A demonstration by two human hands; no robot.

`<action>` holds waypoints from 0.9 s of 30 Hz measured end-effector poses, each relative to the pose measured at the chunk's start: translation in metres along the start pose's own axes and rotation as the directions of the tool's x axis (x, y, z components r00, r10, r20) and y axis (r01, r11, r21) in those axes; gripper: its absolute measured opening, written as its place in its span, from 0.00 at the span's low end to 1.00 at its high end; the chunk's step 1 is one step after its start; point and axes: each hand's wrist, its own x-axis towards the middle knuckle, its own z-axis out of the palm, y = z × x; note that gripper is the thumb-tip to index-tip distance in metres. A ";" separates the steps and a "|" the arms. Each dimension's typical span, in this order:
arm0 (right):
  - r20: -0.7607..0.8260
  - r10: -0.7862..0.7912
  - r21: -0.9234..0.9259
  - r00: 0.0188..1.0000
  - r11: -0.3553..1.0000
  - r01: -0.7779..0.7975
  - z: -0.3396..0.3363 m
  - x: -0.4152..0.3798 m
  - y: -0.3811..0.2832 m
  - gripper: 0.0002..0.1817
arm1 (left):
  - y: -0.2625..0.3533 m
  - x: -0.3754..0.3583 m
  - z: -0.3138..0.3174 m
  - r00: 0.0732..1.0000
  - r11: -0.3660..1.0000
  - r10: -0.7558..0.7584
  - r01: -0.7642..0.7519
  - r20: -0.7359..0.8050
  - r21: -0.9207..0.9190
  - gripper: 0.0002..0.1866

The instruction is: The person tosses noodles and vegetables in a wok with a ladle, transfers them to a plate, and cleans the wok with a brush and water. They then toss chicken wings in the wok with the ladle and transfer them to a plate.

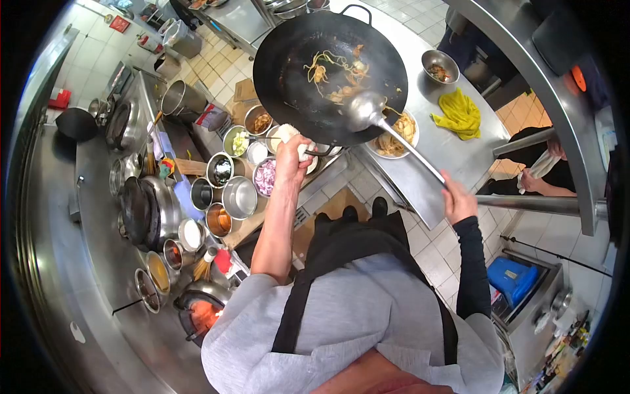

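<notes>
My left hand (293, 156) is closed round the near handle of a big black wok (279, 72), with a white cloth (287, 133) at the grip. The wok is tilted over the steel counter, and strands of noodles (321, 69) with bits of filling cling inside it. In my right hand (459, 199) is the long handle of a metal ladle (365, 110), its bowl at the wok's near right rim. Below that rim a bowl (415, 136) holds noodles, partly hidden by the wok and ladle.
On the steel counter (459, 148) lie a yellow cloth (457, 113) and a metal bowl of food (440, 67). Several ingredient pots, one with chopped onion (265, 177), stand at left. A flame (205, 316) burns at lower left. Another person's hands (533, 180) hold a cloth at right.
</notes>
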 end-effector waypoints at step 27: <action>-0.181 0.163 0.553 0.970 0.832 -0.037 0.091 0.079 -0.076 0.30 | -0.014 -0.013 0.024 0.998 0.997 0.068 -0.067 -0.014 0.030 0.08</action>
